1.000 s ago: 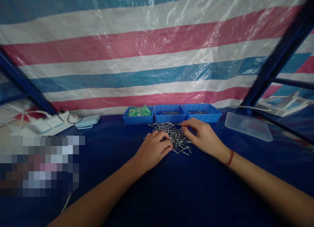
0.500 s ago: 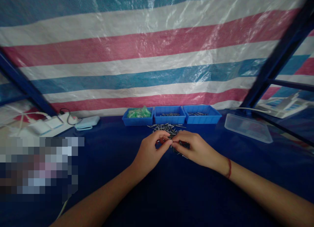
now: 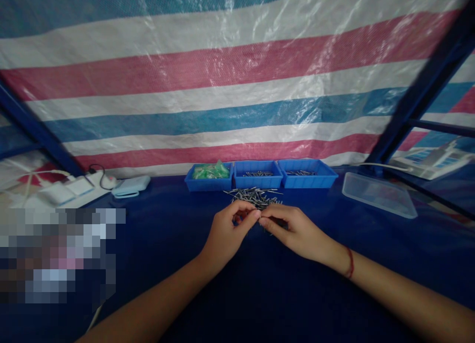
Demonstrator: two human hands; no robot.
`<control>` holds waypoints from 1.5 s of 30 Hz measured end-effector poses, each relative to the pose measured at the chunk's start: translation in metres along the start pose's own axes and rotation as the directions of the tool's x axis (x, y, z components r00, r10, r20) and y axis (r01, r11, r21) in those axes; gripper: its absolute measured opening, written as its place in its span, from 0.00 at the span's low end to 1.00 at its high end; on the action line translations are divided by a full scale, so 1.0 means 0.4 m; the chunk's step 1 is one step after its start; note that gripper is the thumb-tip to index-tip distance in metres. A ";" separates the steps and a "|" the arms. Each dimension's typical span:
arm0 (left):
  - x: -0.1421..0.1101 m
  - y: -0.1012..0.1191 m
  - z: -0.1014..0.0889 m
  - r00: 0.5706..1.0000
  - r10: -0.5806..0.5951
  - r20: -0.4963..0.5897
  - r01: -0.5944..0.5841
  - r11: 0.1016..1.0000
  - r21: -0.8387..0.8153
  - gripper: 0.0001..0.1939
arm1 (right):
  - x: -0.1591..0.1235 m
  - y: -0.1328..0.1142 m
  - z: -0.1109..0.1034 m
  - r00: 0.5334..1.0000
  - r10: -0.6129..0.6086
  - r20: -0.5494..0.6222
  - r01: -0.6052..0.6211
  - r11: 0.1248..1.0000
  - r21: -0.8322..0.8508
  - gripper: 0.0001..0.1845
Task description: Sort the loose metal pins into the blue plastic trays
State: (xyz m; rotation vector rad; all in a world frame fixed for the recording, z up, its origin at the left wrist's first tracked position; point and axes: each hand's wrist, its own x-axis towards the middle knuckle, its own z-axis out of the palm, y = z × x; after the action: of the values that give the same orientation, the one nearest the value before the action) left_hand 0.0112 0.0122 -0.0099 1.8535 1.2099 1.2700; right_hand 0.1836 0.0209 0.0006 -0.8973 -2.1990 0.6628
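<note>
My left hand [image 3: 230, 230] and my right hand [image 3: 294, 230] meet fingertip to fingertip over the near side of a heap of thin metal pins [image 3: 254, 196]. Thumb and index finger are pinched together on each hand. Whatever lies between the fingertips is too small and too covered to make out. A red cord bracelet [image 3: 350, 263] circles my right wrist. Just behind the heap stand three blue bins: the left bin [image 3: 210, 184] holds a green plastic bag [image 3: 211, 171], while the middle bin [image 3: 258, 181] and the right bin [image 3: 309, 180] hold more of the thin metal pieces.
On the right lies a clear plastic lid [image 3: 379, 194], with a white device [image 3: 432, 161] behind it. A white power strip [image 3: 76, 189] with cables and a light blue case [image 3: 130, 186] sit at left. Striped sheeting [image 3: 222, 100] hangs behind the blue table [image 3: 237, 303].
My right hand has shifted slightly down, uncovering more of the heap's right side. Both hands stay pinched together at nearly the same spot.
</note>
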 end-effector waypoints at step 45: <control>0.011 0.030 -0.059 0.931 -0.106 0.350 -0.197 0.661 0.724 0.13 | 0.033 0.227 -0.185 0.761 0.012 -0.649 -0.430 0.758 -0.490 0.15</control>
State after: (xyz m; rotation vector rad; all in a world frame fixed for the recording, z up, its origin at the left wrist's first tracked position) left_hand -0.0057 0.0105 0.0108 2.5622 1.6161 0.3604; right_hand 0.2678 0.1033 -0.0053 -1.4965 -1.6873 -0.2976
